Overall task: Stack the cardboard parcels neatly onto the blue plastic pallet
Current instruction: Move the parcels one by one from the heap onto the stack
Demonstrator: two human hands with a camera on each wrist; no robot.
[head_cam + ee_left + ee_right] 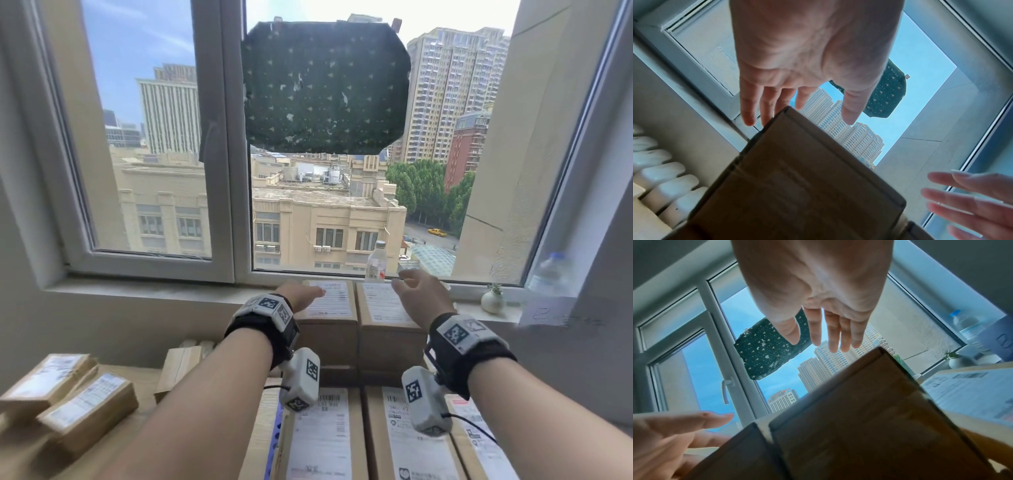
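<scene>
Two brown cardboard parcels with white labels stand side by side on top of the stack by the window, the left parcel (329, 308) and the right parcel (385, 310). My left hand (303, 296) hovers over the left parcel with straight fingers (766, 107), holding nothing. Above the right parcel my right hand (419, 293) is spread open, its fingers (833, 337) clear of the cardboard (869, 410). Lower labelled parcels (322, 435) lie in front beneath my wrists. A sliver of the blue pallet (276, 431) shows between parcels.
Several loose parcels (68, 394) lie at the lower left. On the windowsill (171, 284) stand a clear bottle (376, 262), a small white vase (492, 301) and a water bottle (549, 274). A radiator (659, 178) is beside the stack. A dark cloth (325, 85) hangs on the window.
</scene>
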